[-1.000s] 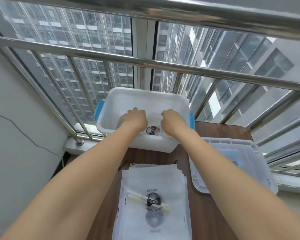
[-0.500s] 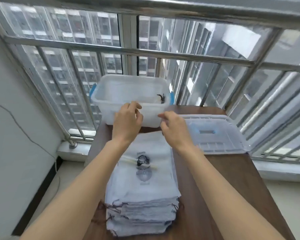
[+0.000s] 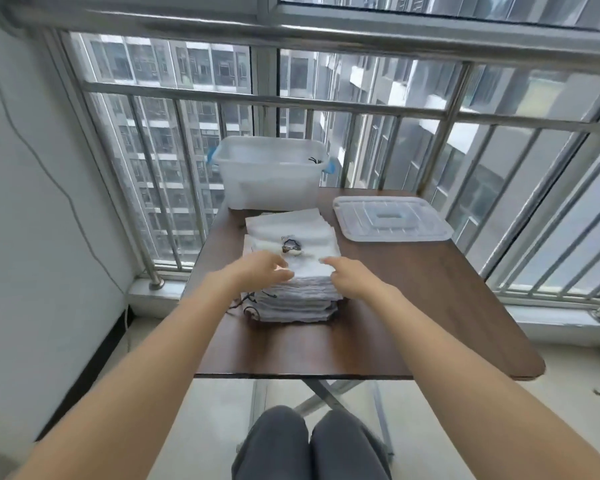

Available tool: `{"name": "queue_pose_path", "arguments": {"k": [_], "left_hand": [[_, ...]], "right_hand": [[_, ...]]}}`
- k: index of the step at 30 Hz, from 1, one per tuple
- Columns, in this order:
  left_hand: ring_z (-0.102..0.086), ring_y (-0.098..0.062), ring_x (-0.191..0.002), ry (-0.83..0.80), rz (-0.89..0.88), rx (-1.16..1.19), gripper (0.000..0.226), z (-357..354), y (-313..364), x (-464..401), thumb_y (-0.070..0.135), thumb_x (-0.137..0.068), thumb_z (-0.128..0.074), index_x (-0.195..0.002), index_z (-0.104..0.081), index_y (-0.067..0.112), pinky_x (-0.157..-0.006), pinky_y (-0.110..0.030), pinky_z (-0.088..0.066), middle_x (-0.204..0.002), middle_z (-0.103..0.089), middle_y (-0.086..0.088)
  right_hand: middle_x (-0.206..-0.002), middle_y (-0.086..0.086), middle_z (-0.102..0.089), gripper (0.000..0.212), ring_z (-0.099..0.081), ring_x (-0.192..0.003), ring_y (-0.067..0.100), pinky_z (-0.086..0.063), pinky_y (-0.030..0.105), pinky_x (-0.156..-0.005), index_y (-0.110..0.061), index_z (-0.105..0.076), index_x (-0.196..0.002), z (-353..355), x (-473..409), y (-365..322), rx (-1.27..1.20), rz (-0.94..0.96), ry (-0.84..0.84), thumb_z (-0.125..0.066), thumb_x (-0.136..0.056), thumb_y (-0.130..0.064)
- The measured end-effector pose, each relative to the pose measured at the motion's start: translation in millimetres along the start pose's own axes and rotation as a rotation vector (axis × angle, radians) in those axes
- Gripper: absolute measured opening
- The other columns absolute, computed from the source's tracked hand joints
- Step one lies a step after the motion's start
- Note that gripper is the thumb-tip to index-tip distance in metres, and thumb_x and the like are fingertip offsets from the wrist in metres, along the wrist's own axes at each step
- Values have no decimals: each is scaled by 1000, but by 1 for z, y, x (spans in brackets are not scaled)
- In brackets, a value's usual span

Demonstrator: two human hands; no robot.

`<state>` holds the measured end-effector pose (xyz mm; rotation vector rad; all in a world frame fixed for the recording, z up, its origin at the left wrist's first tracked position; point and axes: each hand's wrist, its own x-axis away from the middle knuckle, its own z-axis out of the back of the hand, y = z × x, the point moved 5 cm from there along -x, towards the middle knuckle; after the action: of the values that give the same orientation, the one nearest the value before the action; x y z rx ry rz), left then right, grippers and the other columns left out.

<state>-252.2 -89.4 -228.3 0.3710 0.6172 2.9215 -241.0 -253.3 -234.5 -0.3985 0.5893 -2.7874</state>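
Head, left hand (image 3: 258, 271), right hand (image 3: 350, 279) open, touching stack (image 3: 293, 301)

— Can we tell whether the left hand (image 3: 260, 271) and right hand (image 3: 349, 277) pinch the top bag (image 3: 312, 237)?
— We can't. Both sets of fingertips are blurred, and they cover the bag's near edge.
— And the print (image 3: 290, 246) just beyond the fingers?
— Too small and soft for us to read.
— The dark thing (image 3: 313, 160) in the bin (image 3: 271, 188), far beyond the hands?
— We see only a bit above the rim; the wall hides the rest.
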Motion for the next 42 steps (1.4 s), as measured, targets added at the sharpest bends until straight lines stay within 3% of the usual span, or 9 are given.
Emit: {"name": "queue_pose_path", "arguments": {"k": [3,9,12,16,23,28,35,39,42], "left_hand": [[-53,-22,-119,62,9,7,36,-14,-5,10,28,-94,-54,-126,-58,13,-95,-28,-39,-128,-60,-6],[-63,-24,-100,342,-14,109,19,3,-2,14,12,-88,-60,-101,-71,4,-79,-24,-44,-103,-71,-10],[-62,-25,-98,476,-2,181,17,14,-5,12,8,-87,-58,-99,-71,6,-84,-32,-49,-100,-70,-10],[-64,-25,-99,646,-3,246,18,26,-7,14,1,-85,-62,-102,-68,1,-83,-20,-43,-102,-70,-12],[-65,-22,-91,800,111,349,11,29,-13,12,10,-87,-65,-89,-72,2,-78,-19,-42,-95,-70,-13],[-62,-23,-95,820,200,483,16,29,-12,4,15,-90,-60,-91,-70,3,-75,-21,-36,-94,-70,-11],[-65,-24,-93,815,199,753,6,25,-13,-4,18,-89,-60,-87,-63,13,-88,-36,-51,-90,-68,-8],[-59,-9,-84,737,73,749,23,20,-4,-6,18,-80,-73,-99,-64,10,-80,-21,-48,-90,-63,1],[-58,-10,-83,775,83,634,23,19,-1,-5,6,-80,-72,-103,-66,4,-73,-10,-40,-94,-66,-7]], "right_hand": [[-144,10,-42,45,-40,-131,26,-34,29,-102,-13,-41,-139,-11,9,7,-9,-24,43,-31,-96,-5],[-112,13,-65,26,-59,-104,23,-35,17,-75,-7,-66,-108,5,12,18,-148,-8,284,-54,-86,-4],[-103,10,-70,18,-62,-98,20,-35,15,-76,-6,-70,-101,16,14,17,-220,25,429,-60,-86,-8],[-79,7,-68,11,-60,-74,14,-46,20,-71,-8,-70,-91,28,22,19,-399,26,544,-66,-81,-9],[-71,-2,-65,8,-59,-68,5,-37,-3,-60,-10,-74,-84,31,21,28,-585,-61,699,-69,-78,-10],[-60,-4,-62,13,-52,-44,-8,-39,2,-54,-8,-67,-68,28,12,35,-849,-141,752,-66,-81,-6],[-63,3,-63,17,-53,-42,-5,-45,8,-53,-8,-61,-69,23,1,40,-1095,-141,731,-62,-85,-2],[-64,4,-62,12,-52,-41,-6,-44,7,-51,-6,-61,-74,23,-1,39,-1128,-139,737,-62,-85,-3],[-65,5,-63,11,-53,-42,-6,-44,6,-51,-6,-62,-75,23,-1,39,-1145,-139,743,-63,-85,-3]]}}
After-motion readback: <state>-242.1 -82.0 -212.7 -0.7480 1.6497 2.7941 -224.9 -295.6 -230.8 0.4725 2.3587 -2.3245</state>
